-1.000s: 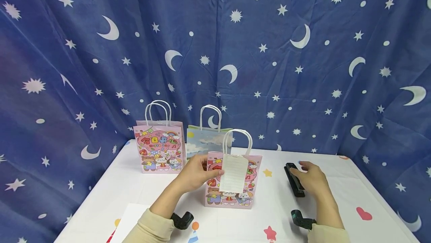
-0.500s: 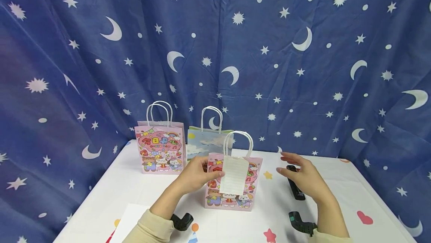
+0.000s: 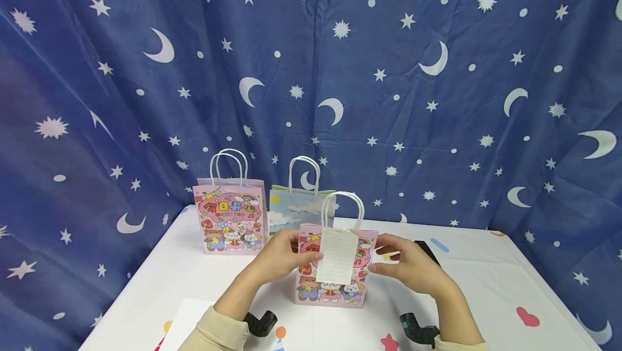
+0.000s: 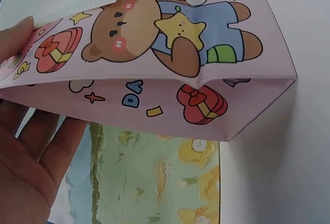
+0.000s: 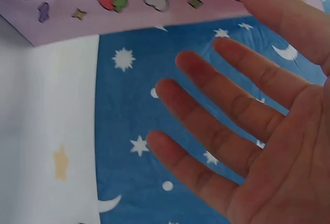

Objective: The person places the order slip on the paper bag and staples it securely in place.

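A pink paper gift bag (image 3: 330, 296) with cartoon animals stands upright on the table, its white handles raised. Over its front lies a lined paper slip (image 3: 337, 256), the top end at the bag's upper edge. My left hand (image 3: 279, 256) grips the bag's left side, thumb on the front near the slip and fingers behind. In the left wrist view, the bear print (image 4: 180, 33) and the folded side show close up. My right hand (image 3: 413, 264) is at the bag's right edge, thumb towards the front; its fingers (image 5: 206, 136) are spread in the right wrist view.
A black stapler (image 3: 427, 251) lies partly hidden behind my right hand. Behind stand another pink gift bag (image 3: 230, 227) and a sky-print gift bag (image 3: 291, 213). A white paper sheet (image 3: 183, 321) lies at front left. A starry blue curtain (image 3: 379, 124) hangs behind the table.
My right hand has come away from the stapler and moved left to the right edge of the bag. My left hand keeps its grip on the bag.
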Motion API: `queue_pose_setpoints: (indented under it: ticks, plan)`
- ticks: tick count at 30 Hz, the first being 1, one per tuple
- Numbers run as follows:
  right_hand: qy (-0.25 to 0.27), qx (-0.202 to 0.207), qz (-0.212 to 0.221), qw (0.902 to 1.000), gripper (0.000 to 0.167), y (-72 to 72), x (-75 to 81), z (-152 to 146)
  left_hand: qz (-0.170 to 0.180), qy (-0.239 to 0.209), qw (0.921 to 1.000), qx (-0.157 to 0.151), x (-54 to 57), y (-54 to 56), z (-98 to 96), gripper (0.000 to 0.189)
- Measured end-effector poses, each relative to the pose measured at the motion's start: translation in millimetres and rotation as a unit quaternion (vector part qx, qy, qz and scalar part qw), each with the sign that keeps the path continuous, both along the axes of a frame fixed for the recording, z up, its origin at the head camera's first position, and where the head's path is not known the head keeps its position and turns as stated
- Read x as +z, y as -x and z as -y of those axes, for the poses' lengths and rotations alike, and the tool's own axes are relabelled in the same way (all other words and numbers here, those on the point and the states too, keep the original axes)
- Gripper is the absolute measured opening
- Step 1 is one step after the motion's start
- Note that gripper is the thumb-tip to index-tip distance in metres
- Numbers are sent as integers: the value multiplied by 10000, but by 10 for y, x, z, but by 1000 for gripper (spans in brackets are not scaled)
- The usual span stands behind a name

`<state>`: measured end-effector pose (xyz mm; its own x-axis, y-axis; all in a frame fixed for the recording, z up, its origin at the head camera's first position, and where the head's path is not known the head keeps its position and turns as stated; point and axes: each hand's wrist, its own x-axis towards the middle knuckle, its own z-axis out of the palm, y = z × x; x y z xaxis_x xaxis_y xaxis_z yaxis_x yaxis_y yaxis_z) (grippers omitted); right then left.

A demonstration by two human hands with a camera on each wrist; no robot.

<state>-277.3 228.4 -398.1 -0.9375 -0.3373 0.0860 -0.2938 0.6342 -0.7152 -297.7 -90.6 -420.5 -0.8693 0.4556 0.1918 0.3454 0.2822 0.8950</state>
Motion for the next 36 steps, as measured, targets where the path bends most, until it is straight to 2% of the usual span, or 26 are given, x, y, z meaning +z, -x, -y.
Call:
queue_pose_setpoints:
  ticks: [8,15,19,24,28,36]
  plan:
    - [64,383,93,9992,47,19,-86,80,30,288,9994,-193,-39,8,39,23]
    - [314,541,179,9979,40,38,-129,95,204,467,9986,-166,-85,22,59,32]
    - [375,616,241,9971,39,48,-149,102,204,520,9982,-205,-110,38,58,31]
    - [263,603,161,9977,39,66,-143,95,124,579,9980,-212,-128,54,55,30]
    - [193,585,82,9981,37,73,-130,71,59,623,9980,-64,-130,63,46,30]
    - [413,222,-89,9989,30,55,-85,-45,19,313,9993,194,-80,58,-1,40]
